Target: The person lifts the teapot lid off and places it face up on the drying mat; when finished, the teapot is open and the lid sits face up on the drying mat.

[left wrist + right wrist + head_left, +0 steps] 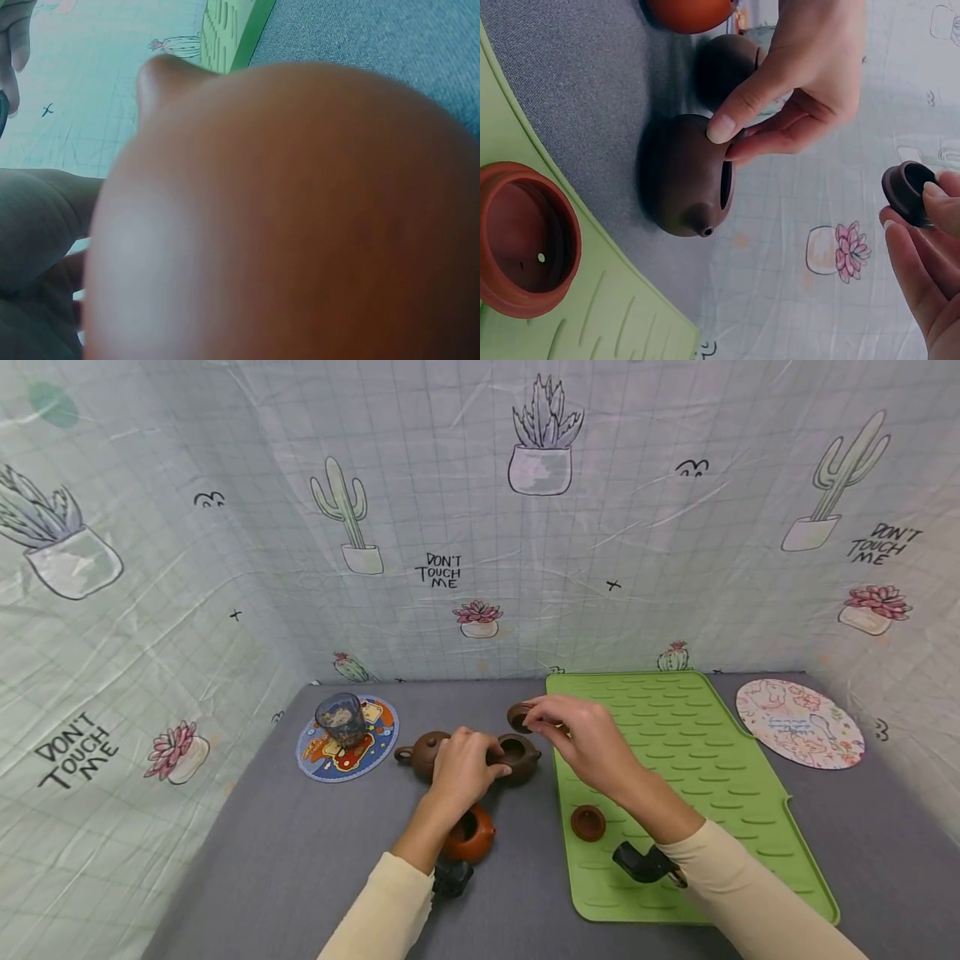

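Note:
My right hand (588, 735) pinches a dark brown teapot lid (900, 196) between thumb and fingers, held up with its hollow side showing. The lidless dark brown teapot (676, 176) stands on the grey table, its opening uncovered. With thumb on its side and fingers at the rim, my left hand (459, 770) grips this pot. Just left of that hand is a second dark brown teapot (424, 755) with its lid on, partly hidden by the fingers. An orange-brown teapot (292, 217) without a lid sits under my left wrist and fills most of the left wrist view.
On the right lies a green ridged mat (675, 777), with an orange-brown lid (588, 823) upside down near its left edge. A glass (341, 720) stands on a blue patterned coaster (315, 760) at the left. A pink-and-white coaster (801, 723) lies far right. Patterned curtain surrounds the table.

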The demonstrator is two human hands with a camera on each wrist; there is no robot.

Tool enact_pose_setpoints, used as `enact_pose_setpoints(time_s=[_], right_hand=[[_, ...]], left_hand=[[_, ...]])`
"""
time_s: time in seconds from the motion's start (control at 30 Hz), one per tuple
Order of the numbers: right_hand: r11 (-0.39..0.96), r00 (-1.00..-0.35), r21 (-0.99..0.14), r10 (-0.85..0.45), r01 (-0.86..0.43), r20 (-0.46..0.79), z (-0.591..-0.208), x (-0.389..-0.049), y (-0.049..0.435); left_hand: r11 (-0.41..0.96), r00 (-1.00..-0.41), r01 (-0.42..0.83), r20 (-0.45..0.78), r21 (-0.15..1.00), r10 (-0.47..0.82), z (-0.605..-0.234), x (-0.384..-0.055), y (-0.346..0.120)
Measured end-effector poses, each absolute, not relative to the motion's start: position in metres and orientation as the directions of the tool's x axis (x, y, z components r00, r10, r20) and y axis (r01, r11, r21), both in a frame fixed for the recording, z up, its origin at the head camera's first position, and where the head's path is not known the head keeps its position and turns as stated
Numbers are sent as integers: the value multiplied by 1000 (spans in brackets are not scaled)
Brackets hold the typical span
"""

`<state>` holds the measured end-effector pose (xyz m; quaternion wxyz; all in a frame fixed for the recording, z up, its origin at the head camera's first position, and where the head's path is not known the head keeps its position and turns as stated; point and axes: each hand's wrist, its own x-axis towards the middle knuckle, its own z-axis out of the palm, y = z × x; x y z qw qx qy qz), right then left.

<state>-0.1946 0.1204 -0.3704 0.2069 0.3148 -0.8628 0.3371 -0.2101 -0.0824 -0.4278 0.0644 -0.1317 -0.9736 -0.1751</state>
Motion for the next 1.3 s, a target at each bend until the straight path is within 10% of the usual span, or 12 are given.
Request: enact_pose_setpoints(time_s=[1.3], right_hand=[[624,-804,-534,-293,-571,518,-385,-189,166]], left_hand=[[887,-953,293,182,356,242,-429,-209,-84]])
